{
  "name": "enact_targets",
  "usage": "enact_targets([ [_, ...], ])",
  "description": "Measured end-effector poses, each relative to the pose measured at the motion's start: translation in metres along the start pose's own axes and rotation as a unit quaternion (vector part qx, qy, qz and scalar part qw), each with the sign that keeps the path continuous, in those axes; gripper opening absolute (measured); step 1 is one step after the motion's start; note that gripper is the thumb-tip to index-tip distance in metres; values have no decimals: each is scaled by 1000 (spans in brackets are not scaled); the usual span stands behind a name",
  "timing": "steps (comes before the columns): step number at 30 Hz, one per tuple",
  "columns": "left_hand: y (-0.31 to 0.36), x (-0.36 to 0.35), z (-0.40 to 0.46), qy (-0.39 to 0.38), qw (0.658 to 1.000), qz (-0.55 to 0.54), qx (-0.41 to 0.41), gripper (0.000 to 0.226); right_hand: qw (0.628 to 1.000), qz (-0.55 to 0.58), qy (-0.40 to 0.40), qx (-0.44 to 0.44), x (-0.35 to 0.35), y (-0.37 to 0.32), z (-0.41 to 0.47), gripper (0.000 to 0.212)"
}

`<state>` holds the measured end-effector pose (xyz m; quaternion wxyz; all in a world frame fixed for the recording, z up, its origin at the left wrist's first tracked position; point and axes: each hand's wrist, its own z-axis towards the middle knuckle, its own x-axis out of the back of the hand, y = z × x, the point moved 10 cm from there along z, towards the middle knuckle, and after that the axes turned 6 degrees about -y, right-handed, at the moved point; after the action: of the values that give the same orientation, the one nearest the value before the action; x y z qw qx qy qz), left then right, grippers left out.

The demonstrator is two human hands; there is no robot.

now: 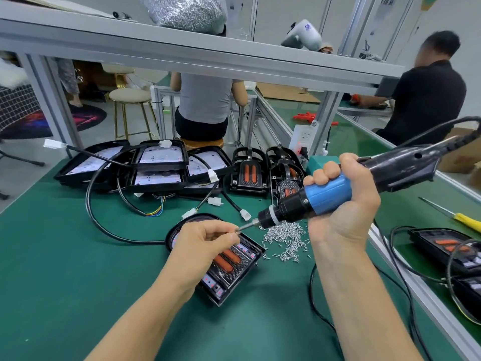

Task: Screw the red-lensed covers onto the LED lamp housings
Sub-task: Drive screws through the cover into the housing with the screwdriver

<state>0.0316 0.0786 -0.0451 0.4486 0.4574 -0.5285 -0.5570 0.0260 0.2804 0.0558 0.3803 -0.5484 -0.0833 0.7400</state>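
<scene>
My right hand (341, 201) is closed around the blue grip of the electric screwdriver (325, 198). I hold the tool above the worktop (65, 256), almost lying flat, with its bit (246, 227) pointing left and a little down. My left hand (205, 243) meets the tip of the bit: thumb and forefinger are pinched together there. I think a small screw is between them, but it is too small to see for sure.

Under my left hand lies a lamp housing (221, 261) on the green mat, with the red-lensed cover (227, 260) sitting in it. The two long red lenses face up. My left hand hides the far part of this housing.

Just to the right of the housing is a loose heap of small silver screws (286, 238), under the nose of the screwdriver.

Farther back on the worktop there is a pile of open housings (156, 165) with white LED boards and black cables, and beside it, to the right, some more covers (248, 173) standing together. At the right edge, beyond an aluminium rail, I see other lamps (447, 246) with covers on them, and a yellow-handled screwdriver (466, 221).
</scene>
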Motion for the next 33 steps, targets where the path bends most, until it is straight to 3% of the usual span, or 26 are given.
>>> enact_targets([
  [4,2,13,-2,34,999,-2,-11,16,1000,-7,-7,-2,0,0,2,12],
  [7,12,17,-5,54,986,146,-54,19,1000,-26,-13,-6,5,1,4,12],
  [11,13,-7,-7,17,937,330,-109,25,994,-108,-21,-4,13,9,4,14],
  [17,4,-31,6,-9,857,496,-140,20,977,-211,-40,13,18,20,1,22],
  [20,-2,-36,11,-20,840,524,-142,22,972,-230,-50,13,20,24,2,18],
  [33,-12,-36,15,-25,836,533,-126,21,967,-245,-65,-5,28,37,5,19],
])
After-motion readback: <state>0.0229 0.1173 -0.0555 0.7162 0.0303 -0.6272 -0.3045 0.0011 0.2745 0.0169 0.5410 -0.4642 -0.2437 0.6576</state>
